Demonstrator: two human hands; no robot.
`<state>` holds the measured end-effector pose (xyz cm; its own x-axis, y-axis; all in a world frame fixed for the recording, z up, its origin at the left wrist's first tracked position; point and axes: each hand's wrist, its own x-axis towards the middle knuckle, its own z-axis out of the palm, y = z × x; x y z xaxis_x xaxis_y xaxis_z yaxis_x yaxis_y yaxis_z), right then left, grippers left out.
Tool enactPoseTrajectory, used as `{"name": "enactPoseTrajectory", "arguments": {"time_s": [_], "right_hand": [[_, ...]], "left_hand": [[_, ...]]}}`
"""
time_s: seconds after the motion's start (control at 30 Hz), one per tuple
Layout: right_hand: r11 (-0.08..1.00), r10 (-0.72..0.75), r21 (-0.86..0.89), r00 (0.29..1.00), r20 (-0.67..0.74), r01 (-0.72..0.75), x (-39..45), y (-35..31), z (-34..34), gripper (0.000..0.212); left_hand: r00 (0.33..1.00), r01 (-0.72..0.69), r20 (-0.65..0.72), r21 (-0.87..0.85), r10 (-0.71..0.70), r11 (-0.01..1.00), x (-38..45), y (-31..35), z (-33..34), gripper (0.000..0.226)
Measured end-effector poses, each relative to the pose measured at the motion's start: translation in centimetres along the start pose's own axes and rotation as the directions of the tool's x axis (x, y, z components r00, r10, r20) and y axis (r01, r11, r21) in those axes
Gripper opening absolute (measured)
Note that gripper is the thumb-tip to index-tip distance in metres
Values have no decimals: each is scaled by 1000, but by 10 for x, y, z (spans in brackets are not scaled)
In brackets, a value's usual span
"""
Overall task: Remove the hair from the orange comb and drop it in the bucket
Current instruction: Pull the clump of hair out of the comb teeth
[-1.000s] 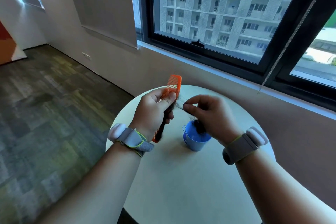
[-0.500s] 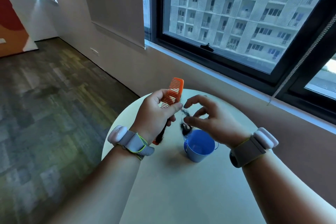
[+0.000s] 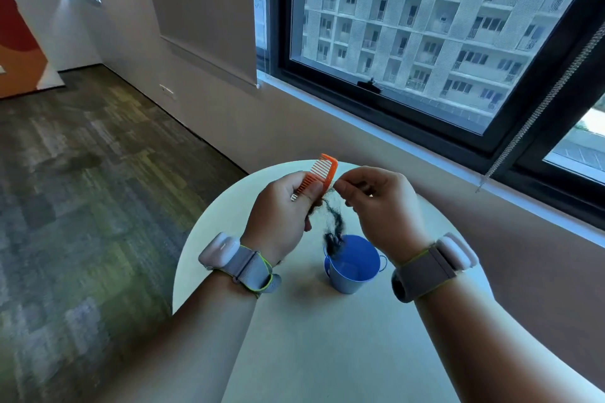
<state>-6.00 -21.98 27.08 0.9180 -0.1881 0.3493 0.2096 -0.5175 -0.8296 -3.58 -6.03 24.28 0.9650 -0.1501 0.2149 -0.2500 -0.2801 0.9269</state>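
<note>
Comb: orange comb, plastic, wide teeth; toothed end tilts up and away from the camera, above the far part of the round table. Lower part hidden inside the fist.
Hair: dark hair — a thin, wispy strand running from the comb's lower teeth downward, thickening to a small clump at its bottom end. The clump hangs at the near-left rim of the bucket; whether it touches the rim cannot be told.
Bucket: small blue bucket, upright on the table, open mouth facing up, a small loop handle on its right side. It sits below and between the two hands.
Left hand: left hand gripping the comb — fingers curled round its handle end, thumb pressed along the teeth side. Wrist carries a grey strap with a white module.
Right hand: right hand just beside the comb, fingers bent inward, thumb and forefinger pinching the top of the hair at the comb's edge. Same kind of strap on this wrist.
Surroundings: window behind the table, grey carpet floor at left.
</note>
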Motion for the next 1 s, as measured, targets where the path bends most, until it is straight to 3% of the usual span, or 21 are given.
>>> {"name": "enactPoseTrajectory", "arguments": {"time_s": [0.1, 0.17, 0.3, 0.37, 0.43, 0.53, 0.67, 0.77, 0.87, 0.93, 1.0], "right_hand": [[997, -29, 75, 999, -18, 31, -4, 1, 3, 14], [969, 7, 248, 1000, -5, -6, -6, 1, 4, 12], [733, 113, 664, 989, 95, -148, -5, -7, -3, 15], [635, 109, 747, 980, 164, -196, -6, -12, -7, 16], [621, 129, 748, 972, 197, -234, -8, -15, -7, 18], [792, 176, 548, 960, 217, -269, -13, -7, 3, 21], [978, 186, 31, 932, 310, -205, -20, 17, 17, 26], [947, 196, -317, 888, 415, -61, -25, 23, 22, 24], [799, 246, -587, 820, 517, 130, -32, 36, 25, 12], [771, 298, -624, 793, 531, 127, -36, 45, 23, 8], [914, 275, -402, 797, 538, -44, -36, 43, 22, 4]], "left_hand": [[1000, -20, -9, 139, 21, 990, -2, -2, -1, 20], [998, -53, 2, 273, 55, 961, -3, -5, -4, 22], [1000, 11, -15, 352, -6, 936, -6, -18, -11, 36], [999, 27, -25, 344, -19, 939, -8, -21, -13, 34], [999, 41, -39, 328, -29, 944, -8, -20, -14, 31], [997, 41, -81, 256, -21, 966, -6, -17, -19, 30], [987, 57, -159, 165, -30, 985, -1, -15, -30, 26], [983, 56, -181, 89, -39, 994, 1, -16, -33, 24], [975, 32, -223, 20, -27, 999, 3, -19, -37, 25], [977, 29, -213, -6, -29, 1000, 5, -17, -41, 24], [989, 30, -144, -38, -35, 999, 5, -15, -44, 22]]}}
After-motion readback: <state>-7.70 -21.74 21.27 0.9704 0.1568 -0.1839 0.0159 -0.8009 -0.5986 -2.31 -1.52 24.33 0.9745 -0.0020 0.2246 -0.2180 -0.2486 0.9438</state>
